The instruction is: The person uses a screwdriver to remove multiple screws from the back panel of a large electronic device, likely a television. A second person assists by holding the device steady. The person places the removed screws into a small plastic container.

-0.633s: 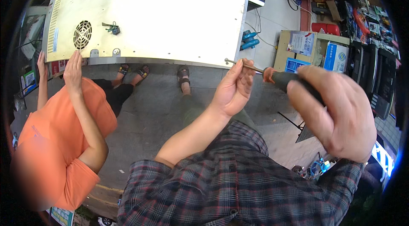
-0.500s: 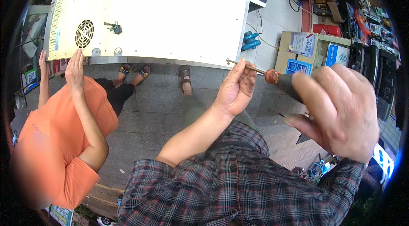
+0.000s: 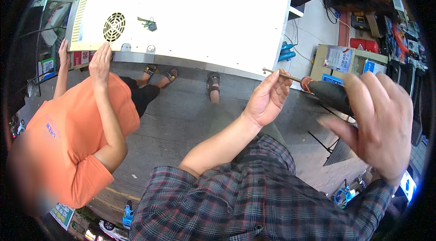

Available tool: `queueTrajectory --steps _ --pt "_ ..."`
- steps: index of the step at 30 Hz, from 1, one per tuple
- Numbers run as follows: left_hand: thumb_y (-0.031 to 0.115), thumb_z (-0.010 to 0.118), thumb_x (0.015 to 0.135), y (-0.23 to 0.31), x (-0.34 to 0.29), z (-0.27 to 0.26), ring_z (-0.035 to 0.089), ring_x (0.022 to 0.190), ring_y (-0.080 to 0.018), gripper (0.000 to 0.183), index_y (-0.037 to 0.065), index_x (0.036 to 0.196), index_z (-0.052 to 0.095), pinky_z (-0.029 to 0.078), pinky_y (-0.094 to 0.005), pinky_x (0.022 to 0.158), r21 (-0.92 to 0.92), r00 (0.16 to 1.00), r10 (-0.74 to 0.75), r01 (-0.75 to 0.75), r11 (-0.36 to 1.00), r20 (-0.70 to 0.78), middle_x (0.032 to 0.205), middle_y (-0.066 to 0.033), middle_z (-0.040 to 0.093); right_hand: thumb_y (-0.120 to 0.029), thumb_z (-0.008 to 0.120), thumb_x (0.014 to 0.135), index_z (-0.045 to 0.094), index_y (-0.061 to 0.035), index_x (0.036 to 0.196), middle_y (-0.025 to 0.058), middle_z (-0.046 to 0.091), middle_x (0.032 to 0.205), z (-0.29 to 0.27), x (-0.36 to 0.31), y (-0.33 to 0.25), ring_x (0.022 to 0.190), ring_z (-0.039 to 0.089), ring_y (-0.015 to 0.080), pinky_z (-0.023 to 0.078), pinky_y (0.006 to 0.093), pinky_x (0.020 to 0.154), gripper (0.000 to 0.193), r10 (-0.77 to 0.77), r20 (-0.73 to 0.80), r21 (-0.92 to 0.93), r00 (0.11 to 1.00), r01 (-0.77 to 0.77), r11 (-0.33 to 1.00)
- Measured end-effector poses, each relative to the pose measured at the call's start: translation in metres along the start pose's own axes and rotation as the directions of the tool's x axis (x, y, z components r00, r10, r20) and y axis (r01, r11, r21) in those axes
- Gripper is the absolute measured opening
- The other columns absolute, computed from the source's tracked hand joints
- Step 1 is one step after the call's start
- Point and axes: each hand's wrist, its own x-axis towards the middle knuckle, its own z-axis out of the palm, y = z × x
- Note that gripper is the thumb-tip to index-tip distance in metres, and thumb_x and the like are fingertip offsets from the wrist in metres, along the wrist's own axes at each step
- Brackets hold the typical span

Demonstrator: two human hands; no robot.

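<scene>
A long screwdriver (image 3: 327, 92) with a thin metal shaft, an orange collar and a dark handle points at the near right corner of a large white metal cabinet (image 3: 204, 18). My left hand (image 3: 268, 98) pinches the shaft close to its tip. A small round screw head (image 3: 265, 71) shows there, at the cabinet's edge. Bent fingers of my right hand (image 3: 379, 120) lie over the end of the handle, while its thumb stands off below, blurred. A round vent grille (image 3: 114, 27) and a short green cable with a dark plug (image 3: 151, 25) are on the cabinet's face.
On the left, a person in an orange shirt (image 3: 86, 127) rests both hands at the cabinet's near edge. Cardboard boxes (image 3: 320, 59), a red cylinder (image 3: 364, 44) and cluttered goods stand at the right. A blue tool (image 3: 286, 52) lies past the cabinet's right edge.
The whole scene has shifted right in the picture. My right hand sits farther back on the screwdriver, so more of the dark handle shows. My left hand keeps its pinch on the shaft.
</scene>
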Motion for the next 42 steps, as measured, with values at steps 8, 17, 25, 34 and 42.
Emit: queueTrajectory --steps 8,17,25,34,42 --pt "0.021 0.055 0.109 0.001 -0.002 -0.002 0.071 0.107 -0.0187 0.021 0.003 0.115 0.065 0.063 -0.0277 0.091 -0.017 1.000 -0.014 0.015 1.000 0.018 0.111 -0.0073 0.071 -0.029 0.082 0.082 0.054 -0.0110 0.131 0.0080 0.061 0.103 -0.001 -0.001 -0.004 0.088 0.063 0.0255 0.051 0.0408 0.078 0.059 0.036 0.061 0.042 0.997 -0.039 0.998" --pt "0.022 0.057 0.108 0.002 0.004 -0.010 0.073 0.104 -0.0185 0.020 0.005 0.113 0.067 0.063 -0.0287 0.088 0.092 0.996 -0.034 0.042 0.995 -0.082 0.109 -0.0094 0.074 -0.050 0.074 0.089 0.061 -0.0098 0.118 0.0055 0.061 0.094 0.005 0.004 -0.008 0.083 0.060 0.0230 0.049 0.0395 0.081 0.052 0.093 -0.044 -0.002 0.995 -0.093 0.996" --pt "0.038 0.057 0.108 0.023 -0.024 -0.075 0.074 0.104 -0.0274 0.039 0.004 0.126 0.056 0.062 -0.0359 0.089 0.435 0.990 -0.081 0.124 0.892 -0.116 0.113 -0.0143 0.072 -0.037 0.076 0.086 0.059 -0.0076 0.120 0.0072 0.055 0.091 0.004 -0.002 0.002 0.075 0.058 0.0214 0.047 0.0359 0.061 0.048 0.009 -0.069 0.060 0.998 -0.005 0.998" --pt "0.073 0.035 0.100 0.068 -0.005 -0.104 0.007 0.159 -0.0432 0.101 0.008 0.166 -0.005 0.015 -0.0603 0.126 0.561 0.826 0.459 -0.220 0.798 -0.328 0.172 -0.0211 -0.002 -0.023 0.082 0.076 0.060 -0.0086 0.123 0.0089 0.055 0.097 0.011 -0.001 0.004 0.080 0.057 0.0217 0.050 0.0374 0.062 0.054 -0.104 -0.189 0.086 0.977 0.122 0.989" --pt "0.059 0.040 0.103 0.090 0.066 -0.147 0.040 0.143 -0.0333 0.074 0.008 0.155 0.035 0.032 -0.0538 0.120 0.356 0.732 0.452 -0.298 0.886 -0.510 0.155 -0.0151 0.041 -0.016 0.081 0.076 0.058 -0.0095 0.126 0.0108 0.059 0.100 0.011 -0.002 0.009 0.083 0.061 0.0234 0.051 0.0364 0.065 0.056 -0.175 -0.191 0.106 0.966 0.198 0.974"
